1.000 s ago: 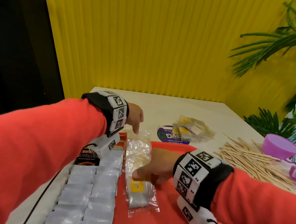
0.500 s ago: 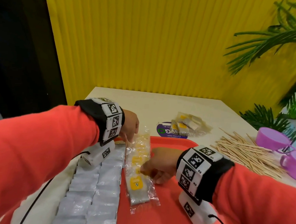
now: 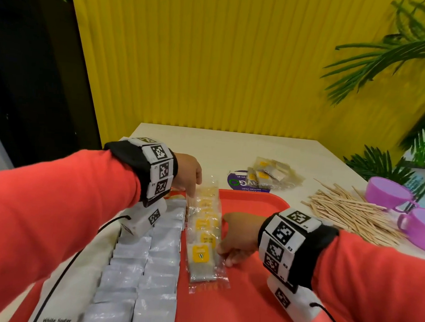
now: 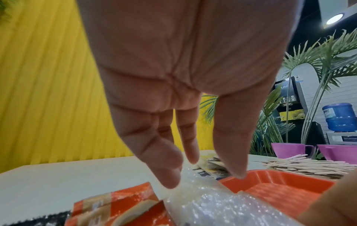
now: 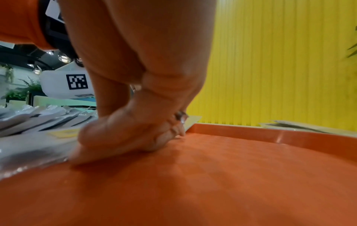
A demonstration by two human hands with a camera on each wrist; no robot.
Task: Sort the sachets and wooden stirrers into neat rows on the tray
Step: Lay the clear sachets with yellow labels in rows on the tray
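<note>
On tray [image 3: 254, 197], clear yellow-labelled sachets [image 3: 204, 234], seemingly overlapped

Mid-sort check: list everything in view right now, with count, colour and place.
pale table: one, cream, under everything.
red plastic tray: one, red, on the table.
white paper sachets: many, white, two rows on the tray's left side.
clear-wrapped yellow-label sachets: several, one overlapping row right of the white rows.
loose clear sachets: small pile, yellow labels, on the table beyond the tray.
orange sachets: few, orange, by the tray's far left corner.
wooden stirrers: large pile, pale wood, table right of the tray.
purple plastic cups: two, purple, table's far right.
left hand: one, straight fingers touching the row's far end.
right hand: one, curled fingers against the row's near right edge.
</note>
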